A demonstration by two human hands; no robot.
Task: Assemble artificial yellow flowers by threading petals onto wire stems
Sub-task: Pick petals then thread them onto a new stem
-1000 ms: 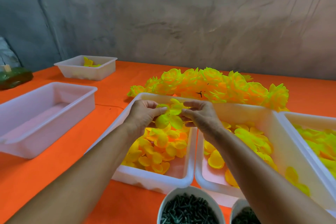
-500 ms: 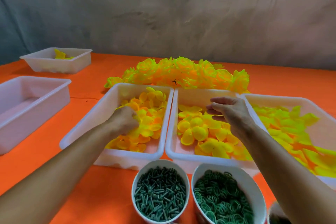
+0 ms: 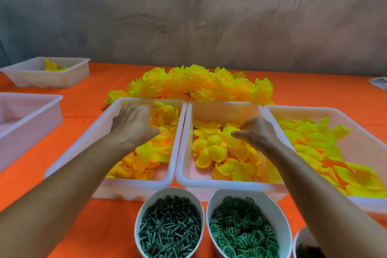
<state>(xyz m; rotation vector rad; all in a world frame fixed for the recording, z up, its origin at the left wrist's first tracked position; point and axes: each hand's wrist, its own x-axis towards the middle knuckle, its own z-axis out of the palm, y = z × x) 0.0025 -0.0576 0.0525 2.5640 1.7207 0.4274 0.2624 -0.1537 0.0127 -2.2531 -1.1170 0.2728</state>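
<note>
Three trays sit side by side on the table (image 3: 88, 211); the left tray (image 3: 83, 153) holds petals (image 3: 146, 157), the middle tray (image 3: 222, 183) holds more petals (image 3: 217, 153), and the right tray (image 3: 326, 111) holds a third lot (image 3: 314, 138); the left hand (image 3: 134, 125) is over the left tray; the right hand (image 3: 256, 133) is over the middle tray; a row of made flowers (image 3: 188, 86) lies behind the trays; two bowls stand in front, one with pegs (image 3: 169, 230), one with rings (image 3: 243, 226); two more tubs sit far left, one (image 3: 25, 123) near, one (image 3: 50, 75) behind it.

Orange tabletop (image 3: 98, 94) under everything, mottled grey wall (image 3: 188, 16) behind it — plus a whitish scrap (image 3: 380, 82) at far right.
</note>
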